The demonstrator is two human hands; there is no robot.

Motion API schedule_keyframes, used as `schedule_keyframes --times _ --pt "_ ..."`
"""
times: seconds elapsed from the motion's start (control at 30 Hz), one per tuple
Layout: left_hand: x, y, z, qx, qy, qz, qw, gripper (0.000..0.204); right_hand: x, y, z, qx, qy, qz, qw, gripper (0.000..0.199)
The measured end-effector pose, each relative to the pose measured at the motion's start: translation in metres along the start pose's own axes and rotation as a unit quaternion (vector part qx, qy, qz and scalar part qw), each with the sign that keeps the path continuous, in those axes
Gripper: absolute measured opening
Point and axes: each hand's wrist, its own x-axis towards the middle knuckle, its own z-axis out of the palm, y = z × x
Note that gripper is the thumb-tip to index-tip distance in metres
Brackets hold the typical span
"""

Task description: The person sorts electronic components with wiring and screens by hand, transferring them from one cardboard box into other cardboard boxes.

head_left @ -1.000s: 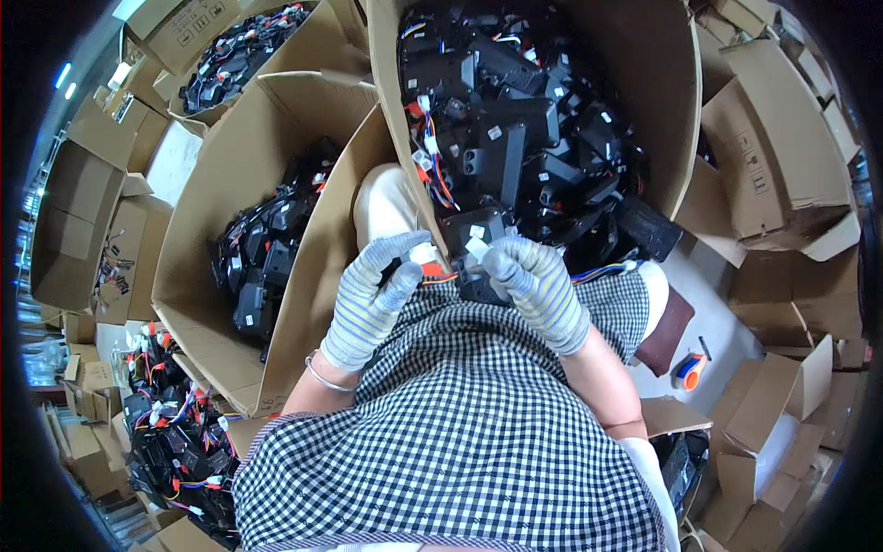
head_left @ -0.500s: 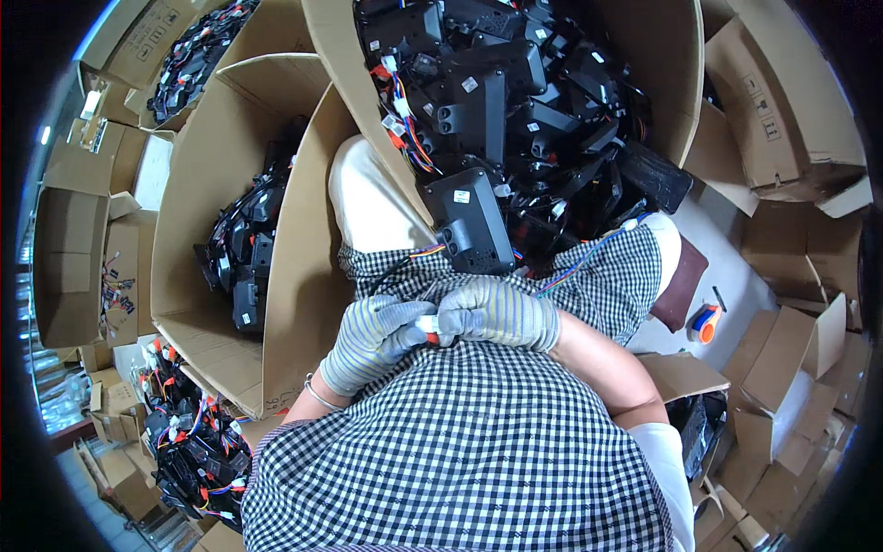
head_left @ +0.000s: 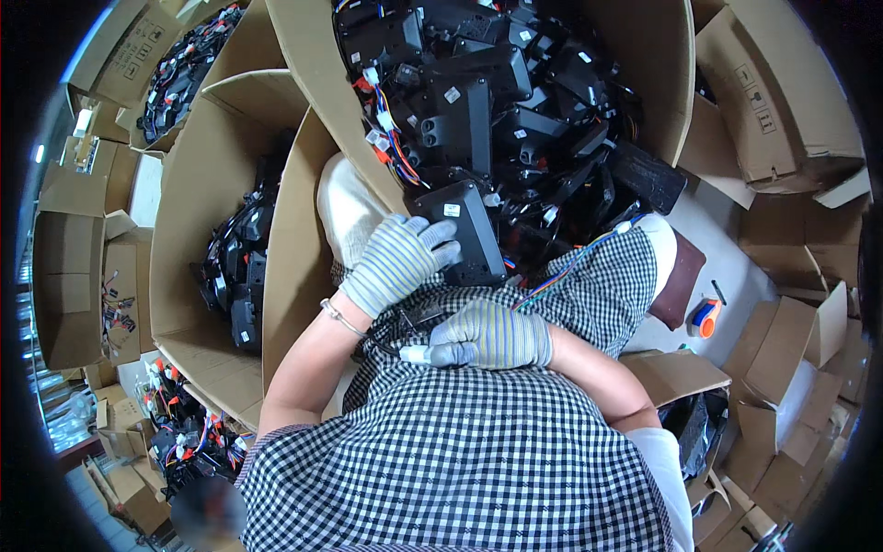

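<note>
The black box-shaped module (head_left: 463,235) lies on the person's lap, tipped against the front edge of the big cardboard box (head_left: 322,74), with a small white label on its upper face. The left hand (head_left: 397,262), in a striped knit glove, lies spread on the module's left side, fingers (head_left: 440,250) loose across the black casing rather than clamped round it. Just below, the right hand (head_left: 492,336), gloved the same way, is curled shut on a small white connector (head_left: 414,354) that pokes out past its fingertips toward the left; thin dark wires (head_left: 391,331) loop between the two hands. A bundle of coloured wires (head_left: 561,271) trails off above the right hand, over the checked cloth on the knee.

Beyond the left hand, the big box is heaped with more black modules and red, blue and white leads. Left of the left hand stands a second open carton (head_left: 198,198) holding a smaller pile of the same black parts. Well out past the right hand, on the floor among flattened cartons, lies an orange and blue tape dispenser (head_left: 704,317).
</note>
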Motion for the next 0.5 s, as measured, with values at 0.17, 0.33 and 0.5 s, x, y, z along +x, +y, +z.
schedule_keyframes --times 0.17,0.33,0.5 --pt "-0.020 -0.003 0.006 -0.155 0.232 -0.110 0.954 0.021 -0.006 -0.005 -0.005 0.000 -0.011 0.012 1.000 0.029" --pt "-0.053 0.016 -0.010 -0.629 0.422 -0.330 0.564 0.024 -0.005 0.000 -0.001 -0.058 -0.038 -0.026 0.997 0.030" --pt "-0.087 -0.003 -0.002 -0.745 0.487 -0.271 0.367 0.033 -0.005 -0.001 0.001 0.018 -0.021 0.003 1.000 0.029"
